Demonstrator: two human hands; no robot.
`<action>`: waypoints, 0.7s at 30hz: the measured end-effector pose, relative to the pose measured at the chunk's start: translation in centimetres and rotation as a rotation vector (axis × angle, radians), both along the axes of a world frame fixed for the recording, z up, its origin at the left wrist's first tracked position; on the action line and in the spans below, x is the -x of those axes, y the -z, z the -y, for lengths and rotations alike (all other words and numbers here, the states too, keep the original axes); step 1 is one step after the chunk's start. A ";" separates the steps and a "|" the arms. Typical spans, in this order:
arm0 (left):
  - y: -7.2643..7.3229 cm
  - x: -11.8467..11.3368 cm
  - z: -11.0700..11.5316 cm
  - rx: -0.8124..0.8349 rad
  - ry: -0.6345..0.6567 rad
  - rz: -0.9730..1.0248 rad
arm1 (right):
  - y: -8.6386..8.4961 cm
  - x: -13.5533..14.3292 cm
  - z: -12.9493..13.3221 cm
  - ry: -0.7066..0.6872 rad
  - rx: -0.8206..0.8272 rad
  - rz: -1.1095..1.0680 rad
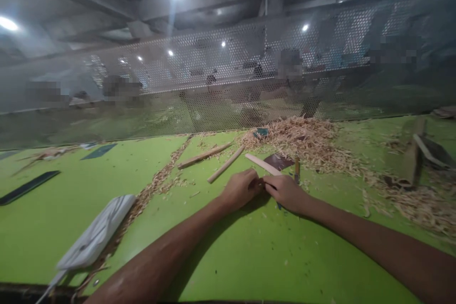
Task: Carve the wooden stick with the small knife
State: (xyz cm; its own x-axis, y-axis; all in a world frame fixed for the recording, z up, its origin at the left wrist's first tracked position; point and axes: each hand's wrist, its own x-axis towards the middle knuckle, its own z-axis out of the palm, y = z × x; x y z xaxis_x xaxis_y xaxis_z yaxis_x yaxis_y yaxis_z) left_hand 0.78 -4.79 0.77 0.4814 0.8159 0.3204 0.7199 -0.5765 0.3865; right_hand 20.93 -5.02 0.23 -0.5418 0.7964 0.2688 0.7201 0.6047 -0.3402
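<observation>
My left hand (pixel 242 191) and my right hand (pixel 287 192) meet over the green tabletop, fingers curled and pinched together. Whatever is between their fingertips is too small and hidden to name. Just beyond my right hand lies a pale, smoothed wooden stick (pixel 261 164), its near end reaching behind that hand. A dark brown sheet (pixel 280 160) is under or beside this stick. A small tool with a yellowish handle (pixel 297 168) sits right of it. Farther left lie a second slim stick (pixel 226 165) and a rougher wooden strip (pixel 204 156).
Wood shavings (pixel 306 140) are heaped against the perforated metal screen (pixel 221 90) and trail rightward. A white power strip (pixel 98 230) with cables lies at left, near a dark flat bar (pixel 29 187). At right stands a wooden block (pixel 411 156). People are blurred behind the screen.
</observation>
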 end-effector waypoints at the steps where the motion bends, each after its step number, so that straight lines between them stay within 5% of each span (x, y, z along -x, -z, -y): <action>1: -0.1 0.0 0.0 0.000 0.000 0.001 | 0.0 0.0 0.0 0.002 -0.008 0.008; 13: 1.4 -0.3 -0.5 -0.068 -0.012 -0.001 | -0.1 0.2 0.1 0.001 0.028 0.071; 21: 0.6 -0.5 0.0 -0.001 -0.074 -0.009 | -0.1 0.3 0.2 -0.005 0.039 -0.015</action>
State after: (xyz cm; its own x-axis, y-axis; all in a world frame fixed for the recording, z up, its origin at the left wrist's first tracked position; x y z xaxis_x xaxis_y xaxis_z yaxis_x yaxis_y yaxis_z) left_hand 1.32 -4.79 0.21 0.4229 0.8490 0.3169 0.7640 -0.5221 0.3791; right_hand 20.60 -5.19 0.32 -0.5417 0.8039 0.2455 0.7117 0.5941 -0.3749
